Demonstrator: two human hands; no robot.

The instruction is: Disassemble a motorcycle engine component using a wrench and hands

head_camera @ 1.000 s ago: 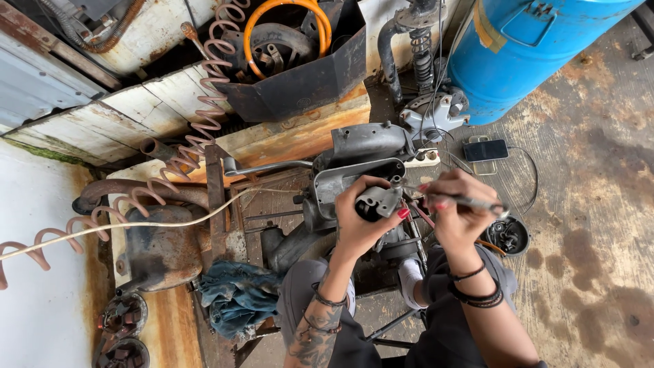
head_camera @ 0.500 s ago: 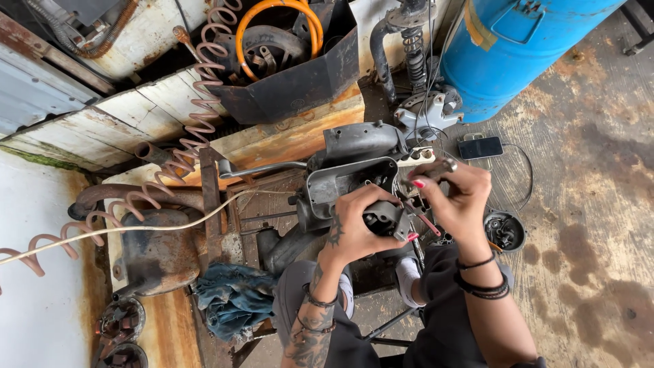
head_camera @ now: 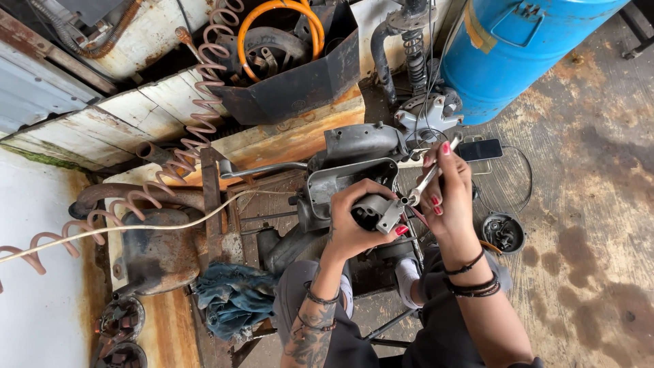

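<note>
My left hand [head_camera: 355, 221] grips a small grey metal housing part [head_camera: 379, 211] in front of a larger grey engine casing [head_camera: 344, 170] that stands on the rusty workbench. My right hand [head_camera: 446, 191] holds a slim metal tool [head_camera: 429, 175], its tip set against the top right of the small part. The fingers of both hands are closed around what they hold. A dark phone [head_camera: 480, 149] lies just behind my right hand.
A blue drum [head_camera: 524, 48] stands at the upper right. A black bin [head_camera: 289, 82] with an orange hose sits behind the casing. A coiled hose [head_camera: 197, 123] crosses the bench. A blue rag [head_camera: 231, 296] lies lower left; a round black part [head_camera: 503, 232] is on the floor.
My right hand has turned the tool from level to slanting down onto the small part. My left hand has kept hold of the part and shifted it slightly right.
</note>
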